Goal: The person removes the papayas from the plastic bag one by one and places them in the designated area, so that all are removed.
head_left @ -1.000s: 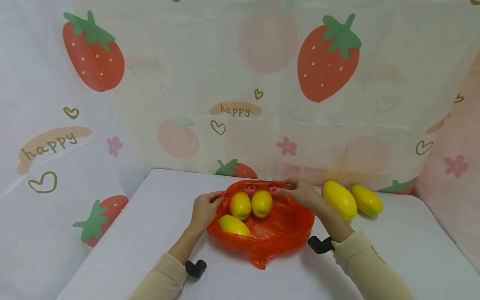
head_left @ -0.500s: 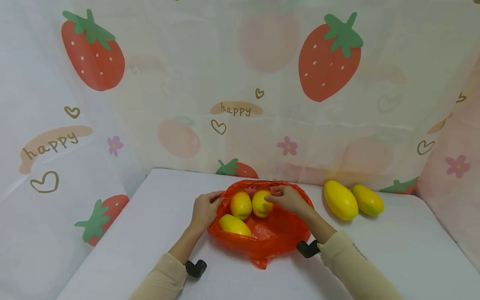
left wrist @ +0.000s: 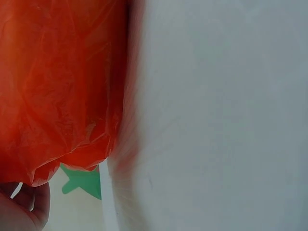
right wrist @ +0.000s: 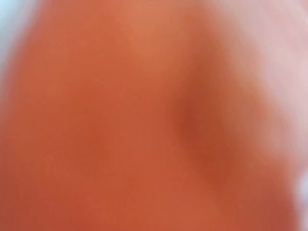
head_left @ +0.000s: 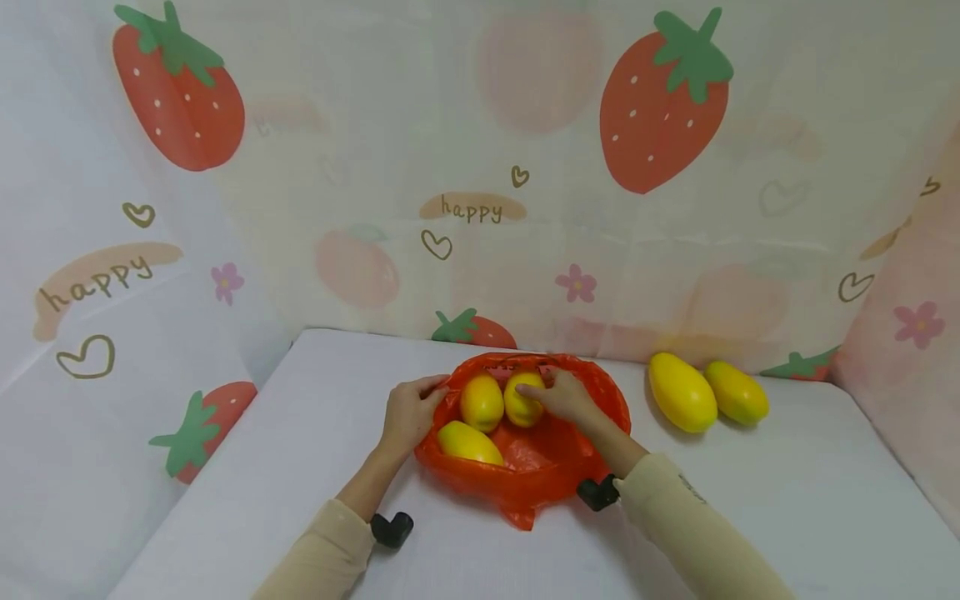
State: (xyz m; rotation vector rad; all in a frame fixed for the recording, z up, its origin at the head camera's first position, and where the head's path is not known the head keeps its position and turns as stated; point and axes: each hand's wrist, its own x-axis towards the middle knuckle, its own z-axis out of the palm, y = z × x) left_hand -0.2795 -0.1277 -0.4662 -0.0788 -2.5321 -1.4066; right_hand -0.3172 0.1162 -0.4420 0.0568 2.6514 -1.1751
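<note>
A red plastic bag (head_left: 525, 479) stands with its mouth spread wide on the white table. Three yellow mangoes lie inside: a left rear mango (head_left: 482, 403), a right rear mango (head_left: 521, 410) and a front mango (head_left: 468, 443). My left hand (head_left: 408, 412) pinches the bag's left rim between thumb and fingers; its fingers also show at the bag's edge in the left wrist view. Reaching over the right side of the bag, my right hand (head_left: 568, 397) grips the right rear mango, thumb across its front. Red blur fills most of the right wrist view.
Two more mangoes, a larger one (head_left: 682, 393) and a smaller one (head_left: 737, 393), lie side by side on the table (head_left: 795, 500), right of the bag. A strawberry-printed cloth (head_left: 480, 150) hangs behind the table and along both sides.
My right hand has come from the bag's right rear rim inward and down to the right rear mango. My left hand has stayed at the left rim. The head view has tilted slightly down.
</note>
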